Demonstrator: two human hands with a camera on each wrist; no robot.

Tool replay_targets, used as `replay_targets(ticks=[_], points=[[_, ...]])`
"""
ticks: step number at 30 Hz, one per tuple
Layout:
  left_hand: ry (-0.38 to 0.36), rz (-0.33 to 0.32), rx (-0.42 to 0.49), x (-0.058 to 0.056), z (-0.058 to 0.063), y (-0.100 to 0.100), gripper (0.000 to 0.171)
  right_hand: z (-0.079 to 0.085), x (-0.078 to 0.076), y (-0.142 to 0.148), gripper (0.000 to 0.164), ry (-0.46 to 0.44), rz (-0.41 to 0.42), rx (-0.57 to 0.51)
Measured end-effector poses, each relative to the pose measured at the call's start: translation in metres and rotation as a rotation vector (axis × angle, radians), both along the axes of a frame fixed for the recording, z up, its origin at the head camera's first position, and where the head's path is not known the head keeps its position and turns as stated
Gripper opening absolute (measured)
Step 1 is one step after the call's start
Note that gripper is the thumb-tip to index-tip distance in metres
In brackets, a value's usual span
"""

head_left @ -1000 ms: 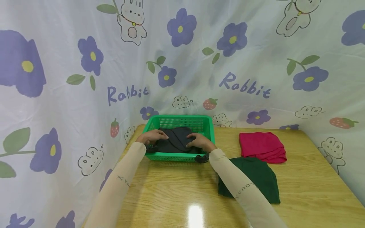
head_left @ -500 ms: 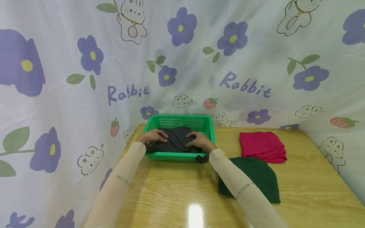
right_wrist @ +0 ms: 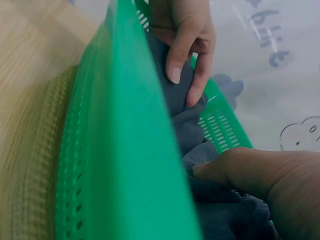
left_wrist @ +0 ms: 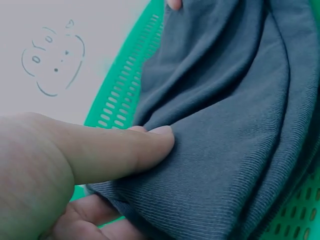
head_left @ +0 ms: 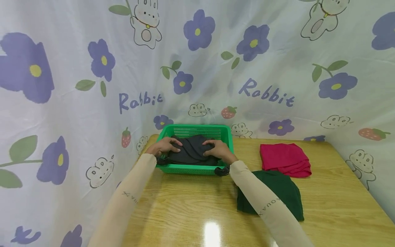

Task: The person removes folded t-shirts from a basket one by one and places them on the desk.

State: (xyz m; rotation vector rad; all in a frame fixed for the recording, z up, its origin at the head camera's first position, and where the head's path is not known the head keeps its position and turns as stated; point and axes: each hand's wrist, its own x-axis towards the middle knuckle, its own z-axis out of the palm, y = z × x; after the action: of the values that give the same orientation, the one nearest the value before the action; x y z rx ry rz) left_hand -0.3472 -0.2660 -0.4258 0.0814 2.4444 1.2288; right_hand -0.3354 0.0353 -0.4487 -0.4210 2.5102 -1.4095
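A dark grey garment (head_left: 193, 151), loosely folded and creased, lies inside the green plastic basket (head_left: 197, 169). At its left end my left hand (head_left: 165, 145) pinches it; in the left wrist view the thumb (left_wrist: 125, 150) presses on top while other fingers curl underneath. My right hand (head_left: 219, 150) grips the opposite end. The right wrist view has that thumb (right_wrist: 232, 172) on the fabric (right_wrist: 187, 132), with the rest of the hand's fingers out of sight. Ribbed bands of the garment show up close in the left wrist view.
A crimson folded cloth (head_left: 285, 159) lies on the wooden table (head_left: 185, 206) to the right. Nearer is a dark green folded cloth (head_left: 274, 192), partly under my right forearm. A printed curtain (head_left: 213, 68) stands behind the basket and along the left side.
Both hands have shifted slightly, and the dark grey garment between them is bunched a little higher with changed folds. The basket and the other cloths stay in place.
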Motion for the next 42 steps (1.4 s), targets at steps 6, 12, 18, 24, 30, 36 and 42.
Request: replay_targets(ticks=[6,12,18,24,30,36,42], points=[[0.018,0.023,0.076,0.003,0.008,0.004,0.038,0.014,0.004,0.009,0.047,0.014,0.004,-0.037],[0.033,0.006,0.117,0.009,0.02,0.007,0.039,0.023,0.008,0.022,0.051,0.011,0.048,-0.106],[0.07,-0.017,0.094,0.02,0.027,0.013,0.04,0.029,0.013,0.032,0.05,0.021,0.05,-0.097],[0.085,-0.021,0.122,0.029,0.029,0.018,0.04,0.032,0.019,0.041,0.05,0.008,0.016,-0.083],[0.083,-0.029,0.202,0.034,0.034,0.025,0.041,0.035,0.025,0.053,0.053,0.043,0.017,-0.036],[0.093,-0.035,0.25,0.036,0.039,0.031,0.041,0.044,0.031,0.063,0.052,0.056,0.03,-0.078],[0.121,-0.049,0.266,0.04,0.045,0.037,0.041,0.057,0.038,0.072,0.052,0.086,0.011,-0.057]])
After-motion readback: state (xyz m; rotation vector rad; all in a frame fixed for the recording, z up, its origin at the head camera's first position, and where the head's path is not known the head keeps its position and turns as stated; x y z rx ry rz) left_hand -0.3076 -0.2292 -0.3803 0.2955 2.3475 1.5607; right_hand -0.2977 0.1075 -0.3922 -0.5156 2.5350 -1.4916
